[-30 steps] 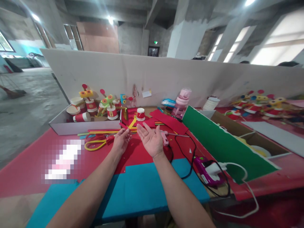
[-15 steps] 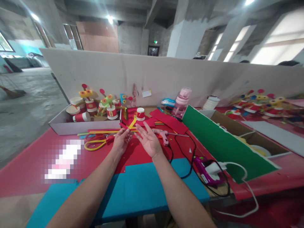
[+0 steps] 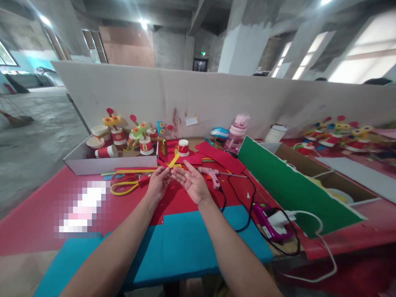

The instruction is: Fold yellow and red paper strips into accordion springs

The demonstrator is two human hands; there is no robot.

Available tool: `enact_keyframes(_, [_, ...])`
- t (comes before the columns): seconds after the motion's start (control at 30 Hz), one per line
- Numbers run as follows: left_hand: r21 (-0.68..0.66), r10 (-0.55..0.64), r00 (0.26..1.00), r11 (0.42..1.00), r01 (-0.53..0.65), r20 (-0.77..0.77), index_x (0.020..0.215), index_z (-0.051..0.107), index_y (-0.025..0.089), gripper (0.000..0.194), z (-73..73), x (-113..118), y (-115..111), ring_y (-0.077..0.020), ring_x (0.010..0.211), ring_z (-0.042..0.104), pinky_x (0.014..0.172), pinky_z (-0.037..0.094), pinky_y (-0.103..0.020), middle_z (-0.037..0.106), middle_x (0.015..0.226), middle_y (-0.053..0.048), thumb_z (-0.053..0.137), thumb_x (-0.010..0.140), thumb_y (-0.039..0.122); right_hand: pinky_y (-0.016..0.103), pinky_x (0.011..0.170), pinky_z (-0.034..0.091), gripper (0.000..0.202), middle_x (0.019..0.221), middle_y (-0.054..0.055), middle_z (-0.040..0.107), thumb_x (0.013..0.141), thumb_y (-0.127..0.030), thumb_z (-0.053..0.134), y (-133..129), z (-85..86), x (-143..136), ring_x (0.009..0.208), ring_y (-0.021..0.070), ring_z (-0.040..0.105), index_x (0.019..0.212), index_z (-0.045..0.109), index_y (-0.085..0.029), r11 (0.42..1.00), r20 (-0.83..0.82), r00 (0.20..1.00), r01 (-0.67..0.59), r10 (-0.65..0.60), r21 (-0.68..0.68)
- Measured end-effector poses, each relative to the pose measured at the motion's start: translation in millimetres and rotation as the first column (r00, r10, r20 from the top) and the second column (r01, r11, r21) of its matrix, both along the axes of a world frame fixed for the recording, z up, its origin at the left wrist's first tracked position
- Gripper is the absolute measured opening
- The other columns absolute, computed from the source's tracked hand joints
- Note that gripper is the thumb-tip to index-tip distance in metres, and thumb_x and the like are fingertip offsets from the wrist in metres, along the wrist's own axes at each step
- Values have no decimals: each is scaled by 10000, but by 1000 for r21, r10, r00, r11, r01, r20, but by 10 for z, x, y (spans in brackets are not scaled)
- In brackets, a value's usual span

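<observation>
My left hand (image 3: 159, 183) pinches a yellow paper strip (image 3: 173, 160) and a red paper strip (image 3: 162, 163) where they meet at an angle. My right hand (image 3: 195, 185) is open, palm turned up, its thumb apart and its fingertips close to the left ones; whether they touch the strips I cannot tell. Just beyond the strips stands an upside-down red and white paper cup (image 3: 183, 148). A pink glue gun (image 3: 213, 176) lies to the right of my right hand. Left of my left hand are scissors with yellow handles (image 3: 123, 189).
At back left, a white box (image 3: 111, 166) holds paper-cup figures and cups. A green-sided divided box (image 3: 291, 185) stands at right. Red paper sheets (image 3: 221, 156) lie behind the glue gun. A purple power socket (image 3: 270, 222) with cables sits front right; blue sheets (image 3: 185, 243) lie under my forearms.
My right hand's fingers have moved left and drawn closer together, up to my left fingertips. My left hand keeps its pinch on the strips, nearly in place.
</observation>
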State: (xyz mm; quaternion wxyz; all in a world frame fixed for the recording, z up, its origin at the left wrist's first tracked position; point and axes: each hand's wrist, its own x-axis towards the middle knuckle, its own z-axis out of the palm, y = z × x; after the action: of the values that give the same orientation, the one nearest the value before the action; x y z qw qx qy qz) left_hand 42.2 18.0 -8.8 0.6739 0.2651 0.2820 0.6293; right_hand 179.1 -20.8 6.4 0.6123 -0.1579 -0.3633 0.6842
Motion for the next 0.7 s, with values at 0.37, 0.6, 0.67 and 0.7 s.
enact_keyframes(0.37, [41,6,1000,999,-5,-11,719,577,161,216,-11,-9,45,-129,697,662,682,512,-251,701,769,-28,780,654,191,480,1075,326,697,1472,12,410,807,-752,268,-51,152,79,1374,227,339,1248,566,-301,999,-144,989,10,-16,-40])
enact_keyframes(0.6, [249,-248,961,945,213,122,803,625,205,51,124,-90,-57,-290,1292,447,988,411,-513,568,1327,-55,652,804,249,474,1087,298,767,1430,52,468,794,-774,227,-24,156,136,1375,216,338,1251,561,-257,998,-202,979,25,-35,-52])
enact_keyframes(0.67, [287,-312,942,920,267,124,815,645,223,43,147,-114,-83,-310,1318,410,1012,371,-554,534,1368,-40,639,814,266,484,1097,278,782,1398,76,503,794,-774,230,-21,160,148,1363,220,362,1265,548,-238,999,-220,975,19,-27,-40])
enact_keyframes(0.7, [304,-339,933,908,289,124,819,654,231,47,158,-124,-94,-317,1330,392,1025,352,-564,514,1389,-31,636,817,274,489,1100,270,783,1388,85,513,795,-771,233,-22,164,152,1354,224,376,1272,542,-233,999,-229,973,13,-21,-35])
